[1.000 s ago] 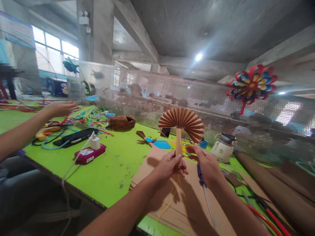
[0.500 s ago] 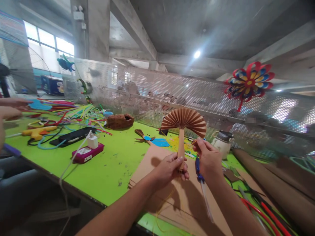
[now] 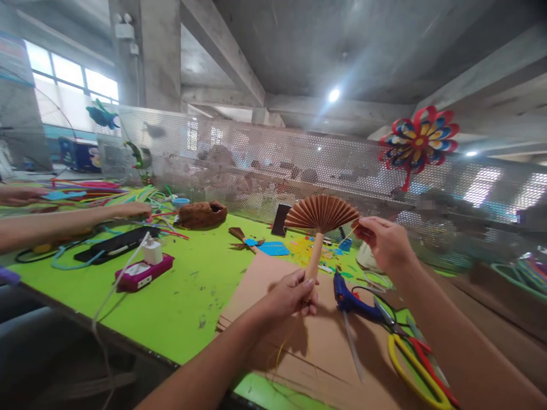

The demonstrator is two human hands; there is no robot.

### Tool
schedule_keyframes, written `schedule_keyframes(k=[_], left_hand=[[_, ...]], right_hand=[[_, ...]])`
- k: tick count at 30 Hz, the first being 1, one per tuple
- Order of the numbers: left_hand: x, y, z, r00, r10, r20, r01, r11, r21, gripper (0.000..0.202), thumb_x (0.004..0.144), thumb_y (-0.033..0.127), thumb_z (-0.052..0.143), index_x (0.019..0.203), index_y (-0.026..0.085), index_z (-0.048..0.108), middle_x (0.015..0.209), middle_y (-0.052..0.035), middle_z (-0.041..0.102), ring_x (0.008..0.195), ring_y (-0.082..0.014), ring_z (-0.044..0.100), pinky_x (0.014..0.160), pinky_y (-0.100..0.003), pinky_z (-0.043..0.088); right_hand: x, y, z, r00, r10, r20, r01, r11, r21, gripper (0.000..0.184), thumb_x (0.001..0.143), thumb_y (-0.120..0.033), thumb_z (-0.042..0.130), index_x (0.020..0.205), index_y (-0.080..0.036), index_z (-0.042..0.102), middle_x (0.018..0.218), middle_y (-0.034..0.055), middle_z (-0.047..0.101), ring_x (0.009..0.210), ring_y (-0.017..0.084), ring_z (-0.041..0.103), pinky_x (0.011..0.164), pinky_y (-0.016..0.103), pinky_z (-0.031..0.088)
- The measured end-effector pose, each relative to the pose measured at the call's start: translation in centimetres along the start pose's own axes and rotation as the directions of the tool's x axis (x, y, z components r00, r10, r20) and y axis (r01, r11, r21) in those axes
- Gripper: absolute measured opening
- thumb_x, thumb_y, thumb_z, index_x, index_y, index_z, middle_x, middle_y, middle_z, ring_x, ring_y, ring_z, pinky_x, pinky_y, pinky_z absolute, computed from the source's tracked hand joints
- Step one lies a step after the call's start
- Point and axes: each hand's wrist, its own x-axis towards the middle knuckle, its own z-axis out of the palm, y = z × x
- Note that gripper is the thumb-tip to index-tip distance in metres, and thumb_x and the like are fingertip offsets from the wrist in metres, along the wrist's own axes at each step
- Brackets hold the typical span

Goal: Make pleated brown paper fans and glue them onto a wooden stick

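A brown pleated paper fan (image 3: 322, 213) stands tilted slightly right, its handle gripped low by my left hand (image 3: 293, 293). My right hand (image 3: 387, 239), fingers pinched, holds a thin yellow thread (image 3: 352, 229) by the fan's right edge. More yellow thread trails below my left hand. Beneath both hands lie stacked brown paper sheets (image 3: 311, 364). A blue glue gun (image 3: 356, 303) with a clear glue stick rests on them, beside yellow-handled scissors (image 3: 419, 373).
Left of the sheets sit a purple power strip (image 3: 145, 273), a black case (image 3: 115, 245) and a brown hollow object (image 3: 203, 214). Another person's arm (image 3: 77, 225) reaches in from the left. A perforated screen (image 3: 265, 159) borders the green table (image 3: 192, 302); a flower pinwheel (image 3: 419, 139) hangs at right.
My right hand has moved right and slightly up, drawing the thread outward. The fan now leans right. The glue gun and scissors are more exposed. The other person's arm has extended across the left.
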Motion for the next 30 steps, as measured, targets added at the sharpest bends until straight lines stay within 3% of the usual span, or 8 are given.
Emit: schedule_keyframes(k=[5, 10, 15, 19, 22, 25, 27, 30], left_hand=[[-0.1, 0.0, -0.2, 1.000, -0.011, 0.014, 0.012, 0.998, -0.066, 0.030, 0.079, 0.041, 0.062, 0.085, 0.015, 0.048, 0.068, -0.0004, 0.055, 0.052, -0.0084, 0.053, 0.051, -0.021, 0.035], [0.4, 0.0, -0.8, 0.999, 0.041, 0.027, -0.037, 0.986, -0.160, 0.019, 0.085, 0.032, 0.056, 0.087, 0.014, 0.049, 0.069, -0.0043, 0.060, 0.058, -0.0137, 0.060, 0.052, -0.022, 0.042], [1.2, 0.0, -1.3, 0.997, 0.062, -0.048, -0.071, 0.969, -0.236, 0.014, 0.085, 0.026, 0.054, 0.082, 0.012, 0.053, 0.073, -0.0073, 0.061, 0.060, -0.0150, 0.062, 0.061, -0.027, 0.051], [1.1, 0.4, -1.3, 0.981, 0.086, -0.175, -0.131, 0.956, -0.264, 0.015, 0.087, 0.030, 0.052, 0.085, 0.016, 0.050, 0.073, -0.0043, 0.061, 0.057, -0.0137, 0.061, 0.055, -0.026, 0.050], [0.9, 1.1, -1.0, 0.951, 0.134, -0.277, -0.208, 0.944, -0.256, 0.011, 0.088, 0.026, 0.051, 0.086, 0.015, 0.049, 0.074, -0.0053, 0.062, 0.060, -0.0146, 0.062, 0.058, -0.027, 0.051], [0.9, 2.1, -0.9, 0.926, 0.143, -0.350, -0.249, 0.928, -0.278, 0.005, 0.088, 0.017, 0.047, 0.086, 0.014, 0.050, 0.069, -0.0041, 0.059, 0.060, -0.0127, 0.061, 0.058, -0.023, 0.050], [0.9, 2.8, -1.1, 0.924, 0.107, -0.367, -0.227, 0.926, -0.301, 0.008, 0.089, 0.014, 0.043, 0.087, 0.012, 0.050, 0.066, -0.0029, 0.056, 0.053, -0.0092, 0.056, 0.050, -0.018, 0.045], [0.7, 3.7, -1.8, 0.925, 0.076, -0.372, -0.199, 0.931, -0.305, 0.011, 0.090, 0.013, 0.039, 0.087, 0.012, 0.049, 0.063, -0.0012, 0.053, 0.046, -0.0042, 0.047, 0.042, -0.012, 0.034]], right_hand=[[0.8, -0.3, -0.2, 0.995, 0.079, 0.060, -0.079, 0.997, 0.004, 0.014, 0.054, -0.024, 0.075, 0.064, -0.017, 0.067, 0.061, 0.0026, 0.066, 0.054, 0.014, 0.058, 0.049, 0.026, 0.045], [-3.2, 2.6, 0.1, 0.976, 0.177, 0.129, -0.180, 0.984, 0.007, 0.037, 0.058, -0.031, 0.078, 0.091, -0.019, 0.067, 0.077, 0.0028, 0.069, 0.066, 0.016, 0.063, 0.055, 0.026, 0.049], [-9.8, 6.2, 2.7, 0.871, 0.358, 0.336, -0.364, 0.930, -0.050, 0.039, 0.066, -0.048, 0.072, 0.076, -0.011, 0.069, 0.069, 0.0072, 0.067, 0.061, 0.016, 0.061, 0.059, 0.029, 0.051], [-13.7, 6.7, 5.6, 0.790, 0.422, 0.444, -0.496, 0.866, 0.060, 0.049, 0.070, -0.052, 0.068, 0.105, -0.018, 0.061, 0.078, 0.0035, 0.067, 0.063, 0.014, 0.061, 0.060, 0.027, 0.049], [-15.5, 6.3, 6.9, 0.717, 0.468, 0.516, -0.578, 0.813, 0.066, 0.049, 0.071, -0.043, 0.072, 0.109, -0.018, 0.055, 0.064, -0.0003, 0.065, 0.048, 0.009, 0.055, 0.049, 0.021, 0.043], [-16.8, 5.8, 7.3, 0.649, 0.517, 0.558, -0.614, 0.789, -0.017, 0.037, 0.075, -0.047, 0.066, 0.091, -0.015, 0.057, 0.047, -0.0030, 0.059, 0.030, 0.003, 0.036, 0.034, 0.016, 0.024], [-17.7, 5.4, 7.5, 0.635, 0.536, 0.557, -0.628, 0.777, -0.032, 0.041, 0.074, -0.053, 0.063, 0.082, -0.014, 0.056, 0.038, -0.0051, 0.052, 0.028, 0.002, 0.026, 0.032, 0.016, 0.013], [-19.4, 4.9, 8.1, 0.643, 0.555, 0.527, -0.651, 0.759, -0.006, 0.046, 0.071, -0.057, 0.063, 0.082, -0.013, 0.057, 0.034, -0.0083, 0.046, 0.030, 0.002, 0.023, 0.033, 0.016, 0.013]])
